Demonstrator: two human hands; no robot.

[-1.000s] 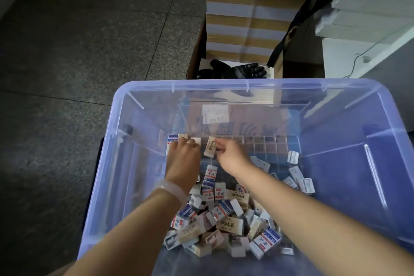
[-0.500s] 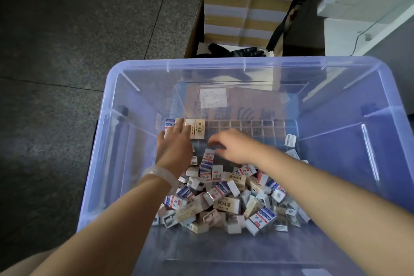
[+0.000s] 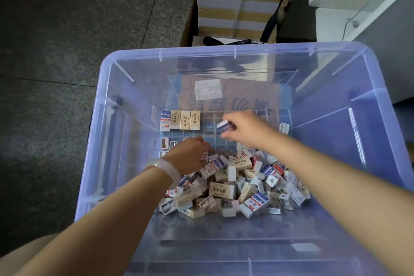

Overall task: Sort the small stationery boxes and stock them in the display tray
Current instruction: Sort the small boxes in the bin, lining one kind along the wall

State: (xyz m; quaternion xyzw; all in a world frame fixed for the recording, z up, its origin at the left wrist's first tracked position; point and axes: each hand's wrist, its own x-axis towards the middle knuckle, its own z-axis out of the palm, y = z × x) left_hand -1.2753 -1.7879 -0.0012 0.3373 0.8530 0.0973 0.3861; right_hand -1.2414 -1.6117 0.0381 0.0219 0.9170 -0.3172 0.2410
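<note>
A heap of small stationery boxes [image 3: 233, 186], beige ones and blue-and-white ones, lies in a clear blue plastic tub [image 3: 125, 69]. At the tub's far end a blue gridded display tray [image 3: 226, 116] holds a row of several upright boxes [image 3: 180, 120] at its left. My right hand [image 3: 242, 127] hovers over the tray's middle and pinches a blue-and-white box [image 3: 224, 126]. My left hand [image 3: 190, 157], a pale bangle on its wrist, reaches into the heap's left edge with fingers curled on a small box [image 3: 205, 156].
Stacked cardboard cartons [image 3: 237, 0] stand behind the tub, with a black glove [image 3: 226, 41] at their foot. White furniture [image 3: 367, 2] is at the upper right. Dark stone floor [image 3: 67, 29] lies to the left. A few loose boxes [image 3: 165, 143] sit by the tray's left front.
My left hand has drawn back from the tray's row to the heap. My right hand has lifted a blue-and-white box over the tray. The camera has tilted down.
</note>
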